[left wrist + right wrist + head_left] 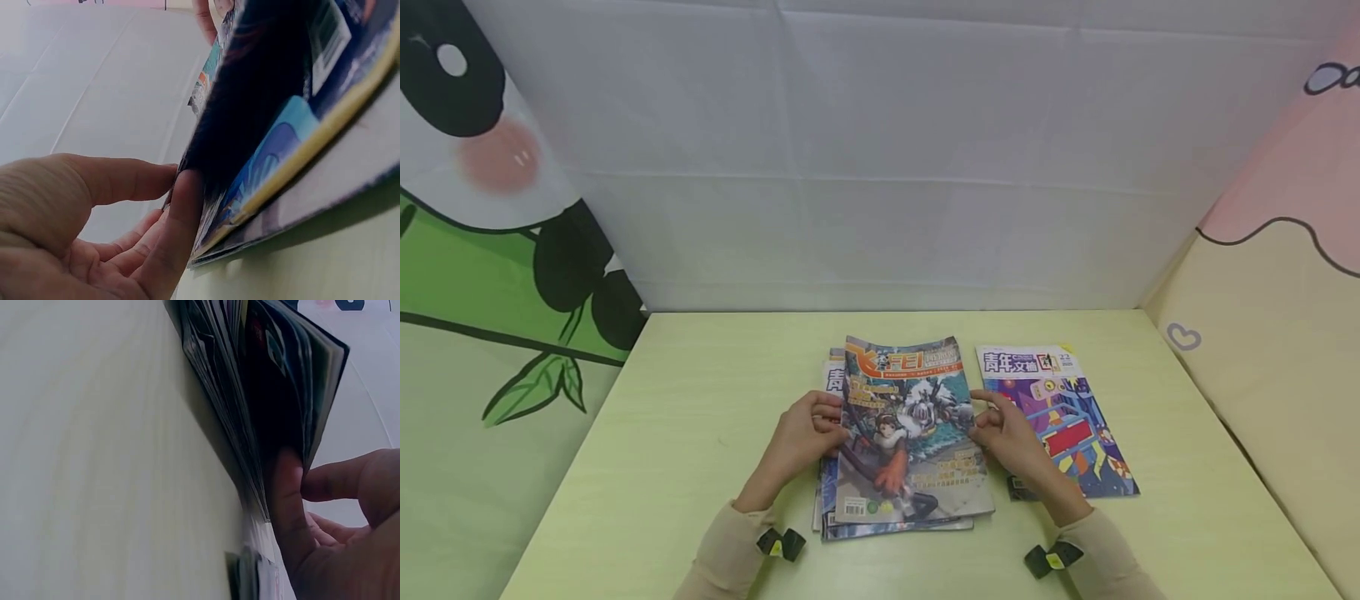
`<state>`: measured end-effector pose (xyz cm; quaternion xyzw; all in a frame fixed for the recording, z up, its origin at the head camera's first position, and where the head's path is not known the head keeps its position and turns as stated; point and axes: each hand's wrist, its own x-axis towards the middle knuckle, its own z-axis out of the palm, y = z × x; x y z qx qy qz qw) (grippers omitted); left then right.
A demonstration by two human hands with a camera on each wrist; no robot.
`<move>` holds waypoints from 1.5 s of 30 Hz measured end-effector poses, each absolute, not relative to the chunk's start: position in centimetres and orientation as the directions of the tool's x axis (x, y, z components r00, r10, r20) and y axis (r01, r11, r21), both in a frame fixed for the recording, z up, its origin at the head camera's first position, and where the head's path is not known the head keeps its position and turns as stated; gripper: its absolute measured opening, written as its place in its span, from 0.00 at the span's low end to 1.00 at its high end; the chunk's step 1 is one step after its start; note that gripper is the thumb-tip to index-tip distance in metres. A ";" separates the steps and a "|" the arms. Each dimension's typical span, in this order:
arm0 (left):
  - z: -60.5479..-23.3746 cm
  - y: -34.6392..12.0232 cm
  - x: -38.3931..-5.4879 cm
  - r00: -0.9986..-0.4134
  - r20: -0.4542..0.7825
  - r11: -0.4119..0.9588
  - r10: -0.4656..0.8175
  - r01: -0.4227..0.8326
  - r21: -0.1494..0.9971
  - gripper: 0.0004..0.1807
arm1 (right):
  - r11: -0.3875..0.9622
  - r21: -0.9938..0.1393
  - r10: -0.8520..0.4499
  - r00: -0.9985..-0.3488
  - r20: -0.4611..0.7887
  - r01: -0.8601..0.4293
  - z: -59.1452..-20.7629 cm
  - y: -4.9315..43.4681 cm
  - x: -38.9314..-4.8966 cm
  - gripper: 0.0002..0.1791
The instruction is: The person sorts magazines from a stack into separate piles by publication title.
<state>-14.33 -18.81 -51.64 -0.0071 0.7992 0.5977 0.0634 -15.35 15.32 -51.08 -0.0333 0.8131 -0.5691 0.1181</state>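
Magazine [913,429] between hands [799,435] [1017,439], dark gap [256,106] beneath only in wrist views

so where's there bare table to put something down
Widest: the table left of the magazine stack and left hand. Smaller: right of the purple magazine, and behind the stack up to the white backdrop. The middle is crowded: both hands pinch the upper magazine, with the right hand over the gap to the purple one.

Head view looks down; close wrist views flank the shared magazine [917,437].
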 end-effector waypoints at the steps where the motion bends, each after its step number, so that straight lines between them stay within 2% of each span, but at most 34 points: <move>1: -51.6 -18.8 -14.3 -0.992 -0.105 0.287 0.063 -0.083 0.954 0.26 | 0.344 -0.935 -0.182 -0.971 -0.153 0.083 -51.1 15.3 -15.4 0.33; 14: -51.5 -19.2 -14.8 -0.995 -0.091 0.306 0.039 -0.075 0.949 0.25 | 0.229 -0.972 -0.199 -0.974 -0.104 0.057 -50.9 15.0 -15.3 0.35; 24: -50.3 -20.2 -14.6 -0.996 -0.086 0.321 0.021 -0.075 0.944 0.28 | 0.199 -0.980 -0.204 -0.979 -0.021 -0.020 -50.0 14.1 -15.3 0.34; 31: -49.4 -21.8 -14.4 -0.998 -0.058 0.349 0.018 -0.048 0.936 0.26 | 0.152 -0.988 -0.182 -0.983 -0.035 0.007 -49.2 12.5 -15.3 0.35; 45: -47.2 -25.4 -14.2 -0.998 -0.058 0.385 0.009 -0.050 0.922 0.28 | 0.066 -0.998 -0.168 -0.986 0.013 -0.025 -47.9 7.9 -15.4 0.35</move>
